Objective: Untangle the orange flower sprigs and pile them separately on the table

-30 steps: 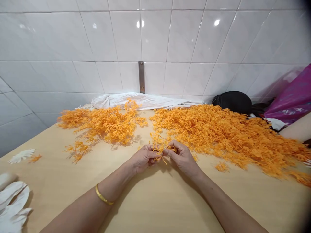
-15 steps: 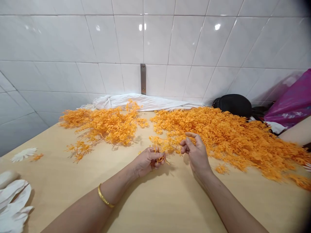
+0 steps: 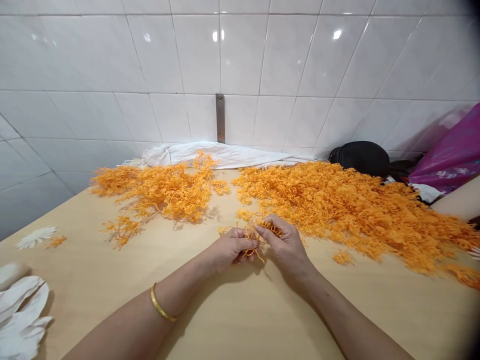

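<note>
My left hand [image 3: 233, 250] is closed on a small bunch of thin orange strands [image 3: 256, 256], whose ends stick out below and above the fingers. Close beside it on the right, my right hand [image 3: 287, 245] pinches orange curly strands [image 3: 273, 228] between thumb and fingers. Beyond the hands lies a wide heap of orange curly pieces [image 3: 337, 200] on the right. A smaller orange heap [image 3: 176, 192] rests at the left back of the table.
The pale wooden table [image 3: 123, 300] meets a tiled wall. White cloth [image 3: 221, 155] lies along the back. A black pouch [image 3: 362, 157] and purple bag [image 3: 450, 150] stand at right. White gloves [image 3: 22, 315] lie at left, near a white petalled piece [image 3: 36, 237].
My right hand has moved left and down to my left hand, and its fingers have closed on orange strands. The view has tilted slightly downward.
</note>
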A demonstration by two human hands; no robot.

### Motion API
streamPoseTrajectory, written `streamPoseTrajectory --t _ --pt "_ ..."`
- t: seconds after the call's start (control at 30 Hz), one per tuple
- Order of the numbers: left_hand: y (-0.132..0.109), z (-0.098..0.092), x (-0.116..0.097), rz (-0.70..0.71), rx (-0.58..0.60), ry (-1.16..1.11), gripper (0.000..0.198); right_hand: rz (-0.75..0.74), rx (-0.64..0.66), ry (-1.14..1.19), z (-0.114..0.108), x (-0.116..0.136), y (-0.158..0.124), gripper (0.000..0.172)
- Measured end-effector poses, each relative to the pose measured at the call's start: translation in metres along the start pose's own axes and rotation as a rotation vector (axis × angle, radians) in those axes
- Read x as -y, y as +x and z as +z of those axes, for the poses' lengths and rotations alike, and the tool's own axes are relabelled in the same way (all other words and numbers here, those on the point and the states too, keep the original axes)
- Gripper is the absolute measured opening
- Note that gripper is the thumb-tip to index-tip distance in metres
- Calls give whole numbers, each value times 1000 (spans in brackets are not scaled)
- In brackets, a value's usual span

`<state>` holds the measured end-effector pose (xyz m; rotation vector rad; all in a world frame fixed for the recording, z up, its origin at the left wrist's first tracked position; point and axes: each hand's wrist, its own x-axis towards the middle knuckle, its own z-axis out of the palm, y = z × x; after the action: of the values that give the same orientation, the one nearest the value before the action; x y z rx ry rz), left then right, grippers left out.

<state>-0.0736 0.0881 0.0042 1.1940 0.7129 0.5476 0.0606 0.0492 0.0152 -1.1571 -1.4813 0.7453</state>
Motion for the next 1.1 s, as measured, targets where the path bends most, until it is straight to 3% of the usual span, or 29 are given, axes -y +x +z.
streamPoseTrajectory --t 0.1,0.23,0.3,0.4,0.5,0.57,0.8,0.97,1.1 --pt "-1 4 0 30 18 -21 19 99 -191 122 -2 -5 6 25" --pt "-4 6 -1 -2 49 -3 17 195 -656 368 -32 -14 22 28" --pt "-5 6 0 -20 16 -20 17 194 -717 299 -46 -19 26 29" --pt "-3 3 1 -39 -1 -65 19 217 -586 -60 -53 -26 25 21" --pt "-3 2 2 -29 1 -69 20 157 -454 -425 -50 -29 21 27" --pt "-4 2 1 -19 4 -64 19 104 -438 -538 -48 -28 20 30" --pt "-3 -3 -4 13 80 -248 13 -189 -449 -529 -38 -11 15 23" --pt "-3 -3 1 49 113 -64 11 -246 -172 -479 -17 -3 7 15" --pt "-5 0 3 49 87 30 12 -167 19 -487 -8 -6 5 21"
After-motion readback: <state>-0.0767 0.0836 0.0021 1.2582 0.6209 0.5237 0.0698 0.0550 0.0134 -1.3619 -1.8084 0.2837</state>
